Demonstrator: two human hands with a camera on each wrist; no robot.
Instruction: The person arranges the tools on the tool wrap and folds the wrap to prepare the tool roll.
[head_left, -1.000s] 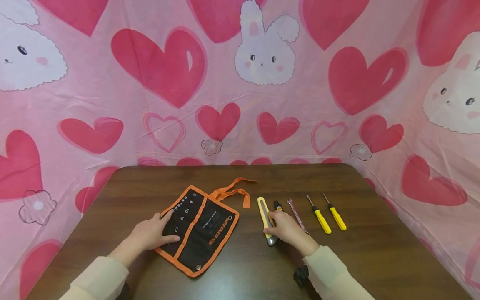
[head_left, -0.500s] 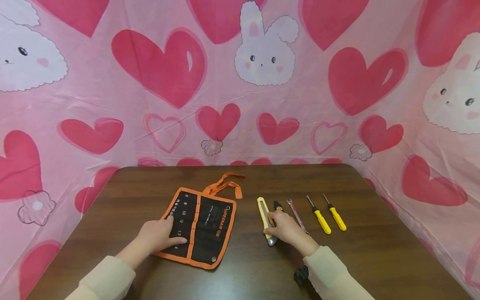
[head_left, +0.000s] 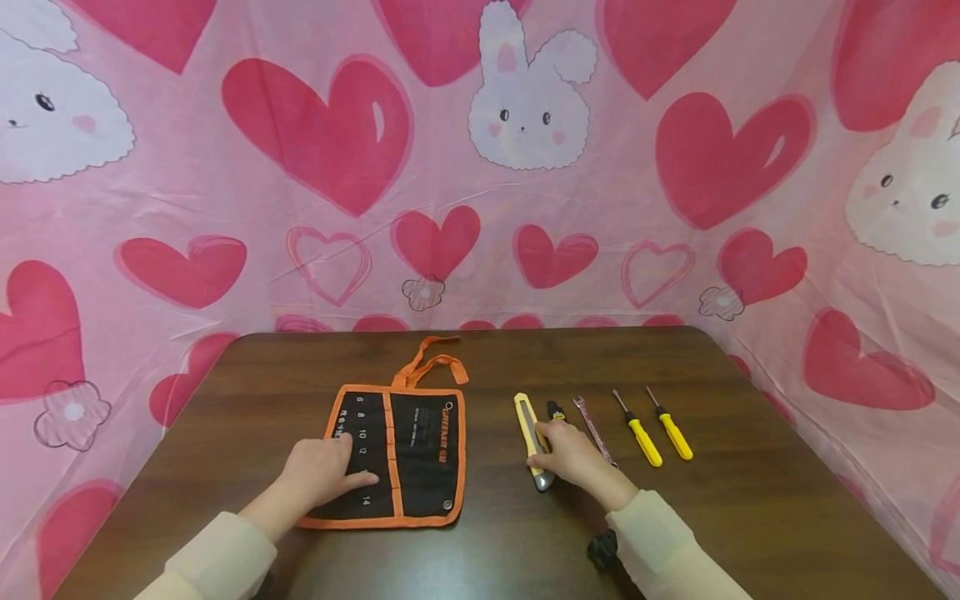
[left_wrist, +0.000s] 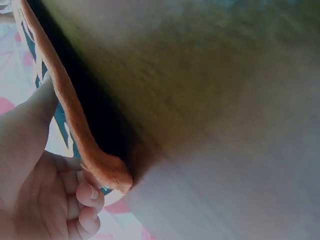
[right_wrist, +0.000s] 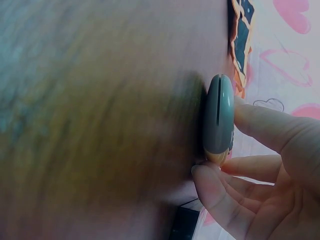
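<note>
Right hand (head_left: 570, 454) is pinching the yellow cutter (head_left: 528, 428), likely light, stiff, best held mid-body, while left hand (head_left: 318, 473) is holding the pouch (head_left: 423, 462), probably soft, floppy, by its left side.

Looking forward and down over the table (head_left: 517, 550) from the head, super close and tipped sideways off both wrists, catching the pouch (head_left: 414, 454) in all three.

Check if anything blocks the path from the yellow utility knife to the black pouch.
Nothing visible does: only tabletop shows between the yellow utility knife and the black pouch. The pouch's orange ties lie beyond its far edge, outside that gap.
</note>
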